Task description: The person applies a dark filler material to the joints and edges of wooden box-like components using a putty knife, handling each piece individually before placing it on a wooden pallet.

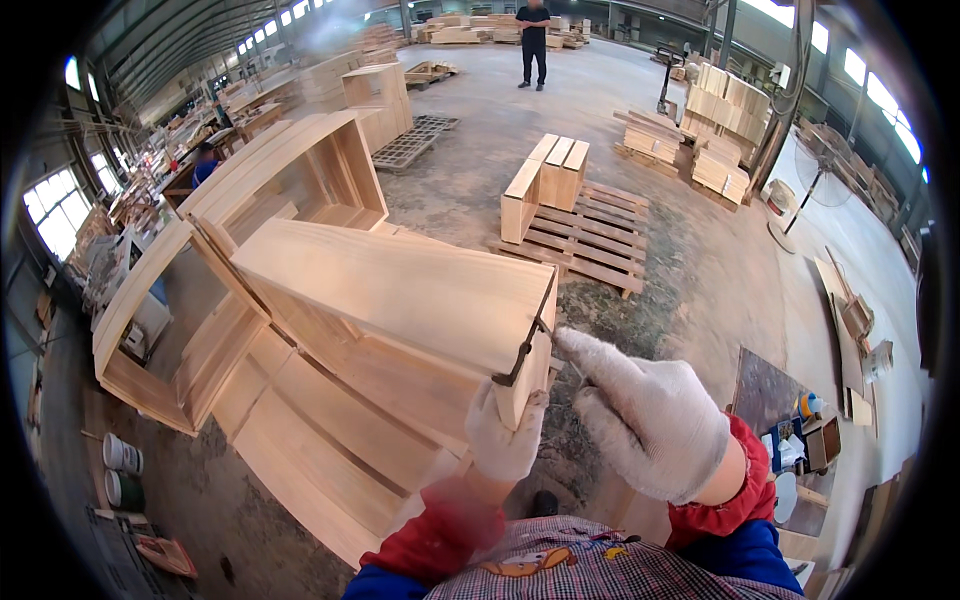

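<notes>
A pale wooden drawer box [400, 290] lies tilted across larger wooden frames, its near end towards me. My left hand [503, 437], in a white glove, is closed around the lower corner of that end. Along the end's edge runs a thin, bent dark strip [524, 349]; I cannot tell whether it is metal or a dark gap. My right hand [650, 415], also gloved, is beside the same edge with its fingers drawn together. A short dark rod [542, 325] meets its fingertips, and its kind is unclear.
Large wooden cabinet frames [280, 180] stand on the left. Smaller wooden boxes [560, 175] rest on a slatted pallet [600, 240] ahead. A person [533, 40] stands far off. Buckets [123, 455] are at lower left; a fan [808, 185] and stacked boards [722, 165] are right.
</notes>
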The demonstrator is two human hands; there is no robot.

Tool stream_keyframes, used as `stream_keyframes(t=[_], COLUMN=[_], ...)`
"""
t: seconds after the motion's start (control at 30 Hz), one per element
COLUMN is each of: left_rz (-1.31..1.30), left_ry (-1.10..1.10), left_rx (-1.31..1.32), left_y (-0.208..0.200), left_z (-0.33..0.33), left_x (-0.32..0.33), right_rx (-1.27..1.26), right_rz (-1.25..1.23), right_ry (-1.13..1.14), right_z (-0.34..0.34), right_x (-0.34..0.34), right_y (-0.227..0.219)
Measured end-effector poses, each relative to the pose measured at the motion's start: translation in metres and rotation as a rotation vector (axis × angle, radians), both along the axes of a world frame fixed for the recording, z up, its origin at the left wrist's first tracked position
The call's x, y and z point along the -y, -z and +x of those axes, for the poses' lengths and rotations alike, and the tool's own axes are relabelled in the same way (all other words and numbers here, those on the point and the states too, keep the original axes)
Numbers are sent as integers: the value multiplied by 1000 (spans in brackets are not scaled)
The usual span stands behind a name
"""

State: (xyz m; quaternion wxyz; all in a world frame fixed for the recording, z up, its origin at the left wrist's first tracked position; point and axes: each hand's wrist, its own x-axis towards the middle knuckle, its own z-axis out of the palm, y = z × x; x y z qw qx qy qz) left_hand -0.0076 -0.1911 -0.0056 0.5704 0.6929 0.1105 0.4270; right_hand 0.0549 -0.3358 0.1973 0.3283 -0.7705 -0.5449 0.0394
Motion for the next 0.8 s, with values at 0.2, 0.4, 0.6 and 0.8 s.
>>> stream_keyframes(t=[0.2, 0.4, 0.6, 0.8], left_rz=[176, 90, 269, 329], left_ry=[-90, -90, -100, -88], left_rx=[-18, -28, -84, -142], left_y=[15, 15, 5, 26], left_z=[17, 20, 14, 16], left_x=[-1, 7, 5, 4], right_rx=[40, 23, -123, -97], right_rz=[-161, -103, -9, -211], right_ry=[-28, -339, 28, -33], right_z=[-19, -28, 36, 36], right_x=[10, 22, 13, 13], right_y=[-10, -12, -7, -19])
